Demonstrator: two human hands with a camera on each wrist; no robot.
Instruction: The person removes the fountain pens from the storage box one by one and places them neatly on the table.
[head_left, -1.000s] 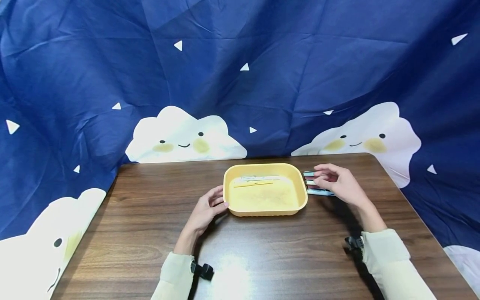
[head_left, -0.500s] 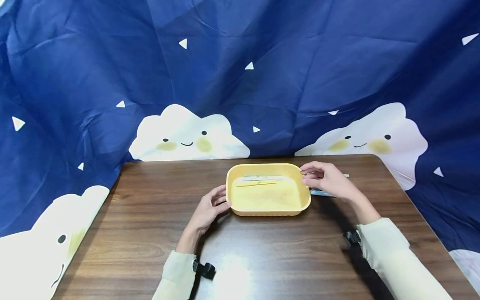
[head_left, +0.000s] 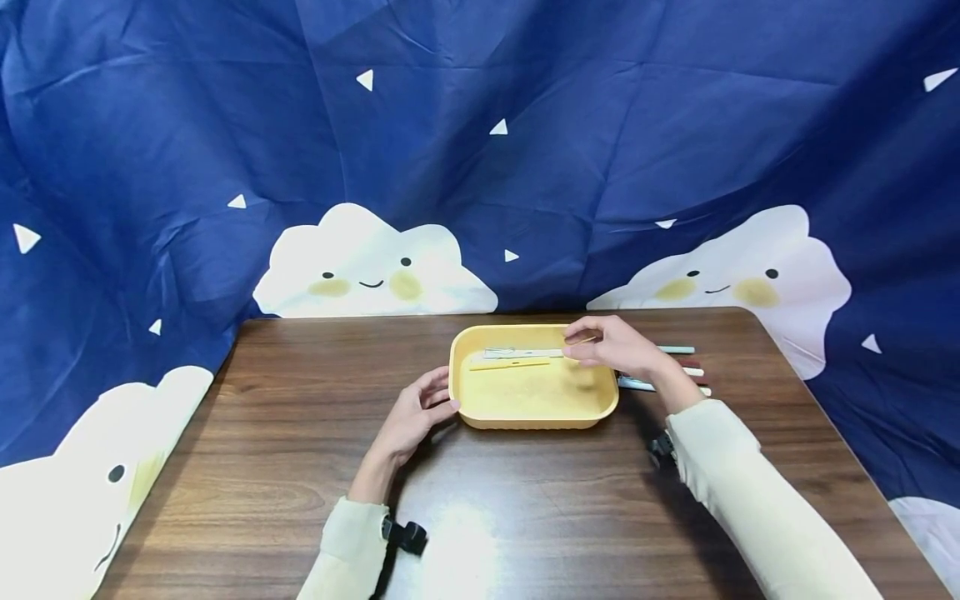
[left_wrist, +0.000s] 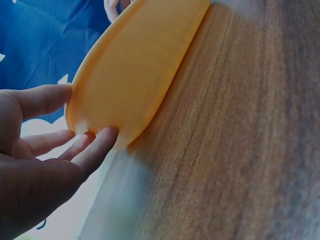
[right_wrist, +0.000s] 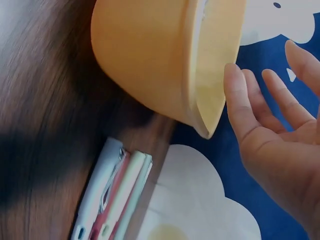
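Observation:
A yellow plastic tray [head_left: 536, 423] stands on the table. My left hand [head_left: 405, 421] holds its left end, thumb at the rim and fingertips against the outer wall, as the left wrist view shows. Inside, toward the back, lie a yellow pen [head_left: 510, 364] and a whitish pen [head_left: 525, 354]. Over the tray's right part hangs my right hand [head_left: 618, 346], with fingers spread and slightly bent. In the right wrist view nothing shows between these fingers. Several pens, among them a pale blue pen [right_wrist: 97, 187] and a cream pen [right_wrist: 120, 195], lie side by side right of the tray.
The brown wooden table [head_left: 300, 467] extends on both sides and in front of the tray. Behind its back edge hangs a blue curtain [head_left: 540, 183] with white clouds. A black wrist camera [head_left: 405, 537] sits at the left cuff.
My right hand has moved left, from above the pens beside the tray to above the tray's inside. The row of pens now shows more fully. My left hand has stayed at the tray.

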